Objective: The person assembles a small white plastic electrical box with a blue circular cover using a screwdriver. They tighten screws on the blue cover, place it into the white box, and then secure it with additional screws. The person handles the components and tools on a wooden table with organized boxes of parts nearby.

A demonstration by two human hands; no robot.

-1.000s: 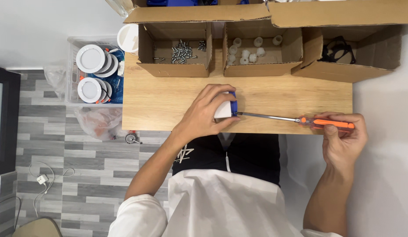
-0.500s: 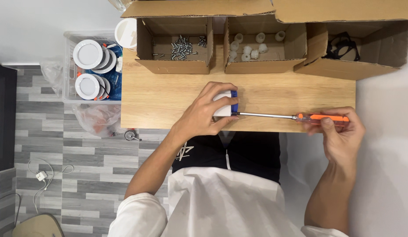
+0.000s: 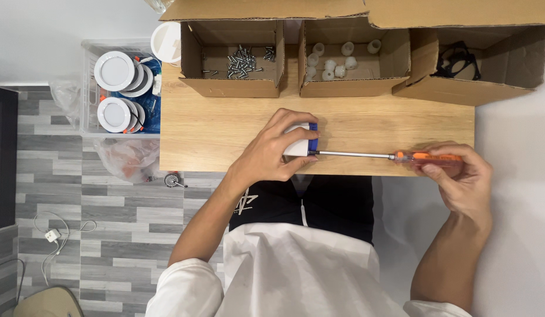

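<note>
along the far edge of the wooden table we see three open cardboard boxes in a row: the left box at eleven o'clock holds a loose heap of silver screws, the middle box at twelve o'clock holds small white plastic caps, and the right box at one o'clock holds a black ring-shaped part that sits half in shadow, so we cannot make out its form. a large cardboard flap runs across the top and is cut off by the frame. at ten o'clock, off the table, a clear plastic bin holds round white lamp discs over something blue; beneath it lies a crumpled clear bag whose contents we cannot read. near the table's near edge, at the centre, our left hand is wrapped tightly around a small white part with a blue end; the fingers cover most of it, so its full shape is hidden. our right hand at three o'clock is closed on the orange handle of a screwdriver, which lies level, its steel shaft pointing toward nine o'clock with the tip meeting the blue end of the part. whether the tip sits in a screw head is too small to tell.
</note>
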